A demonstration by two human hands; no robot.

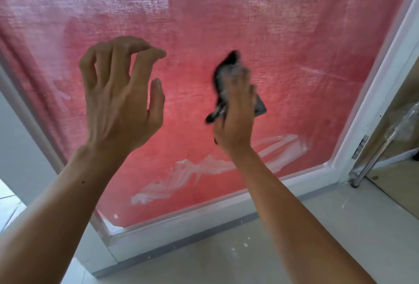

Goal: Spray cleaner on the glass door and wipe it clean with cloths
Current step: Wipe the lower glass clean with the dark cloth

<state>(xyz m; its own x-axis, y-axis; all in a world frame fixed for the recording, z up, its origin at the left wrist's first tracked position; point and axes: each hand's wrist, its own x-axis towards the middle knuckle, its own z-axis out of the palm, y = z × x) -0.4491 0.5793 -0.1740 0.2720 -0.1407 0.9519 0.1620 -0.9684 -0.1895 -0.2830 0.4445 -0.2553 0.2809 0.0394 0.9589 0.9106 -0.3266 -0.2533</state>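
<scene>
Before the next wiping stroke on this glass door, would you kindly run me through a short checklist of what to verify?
1. Dark cloth gripped by the right hand: ok, fingers curl round it.
2. Cloth against the glass door: cannot tell, the cloth is motion-blurred.
3. Left hand free of the wiping path: ok, it is raised beside the cloth, fingers loosely bent, holding nothing.
4. Glass clean: not ok, white smears remain low on the pane and haze covers the upper part.
5. Spray bottle within reach: cannot tell, none is in view.
6. Second cloth ready: cannot tell, only one cloth shows.
</scene>
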